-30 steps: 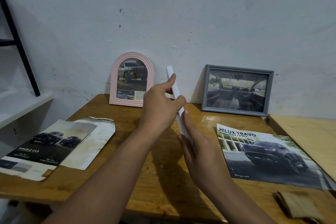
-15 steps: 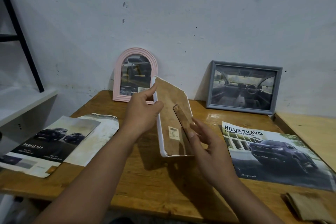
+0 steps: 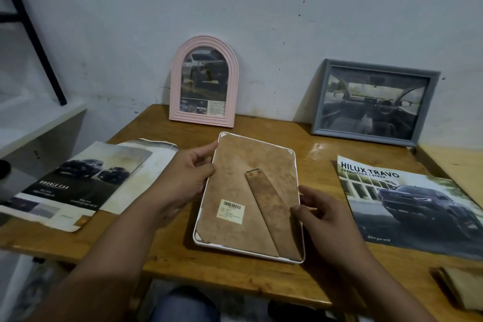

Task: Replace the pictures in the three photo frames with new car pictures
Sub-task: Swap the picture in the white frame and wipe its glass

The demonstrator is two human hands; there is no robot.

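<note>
A white photo frame (image 3: 243, 178) lies face down in the middle of the wooden table (image 3: 162, 248), showing its brown backing board, a folded stand (image 3: 271, 212) and a barcode sticker. My left hand (image 3: 190, 172) holds its left edge near the top, thumb on the rim. At the frame's right edge my right hand (image 3: 318, 214) touches the rim and the stand with thumb and fingertips. A pink arched frame (image 3: 203, 81) and a grey rectangular frame (image 3: 371, 102) lean on the wall, each with a car picture. Loose car pictures lie left (image 3: 78, 180) and right (image 3: 407, 198).
A white shelf (image 3: 34, 123) with a black slanted bar stands at the left. A lighter table (image 3: 454, 165) adjoins the right side. A brown board (image 3: 462, 287) lies at the lower right. My knee shows below the table's front edge.
The white frame, held upright on edge a second ago, has been turned and laid face down on the table. Both hands came down with it and stay at its sides.
</note>
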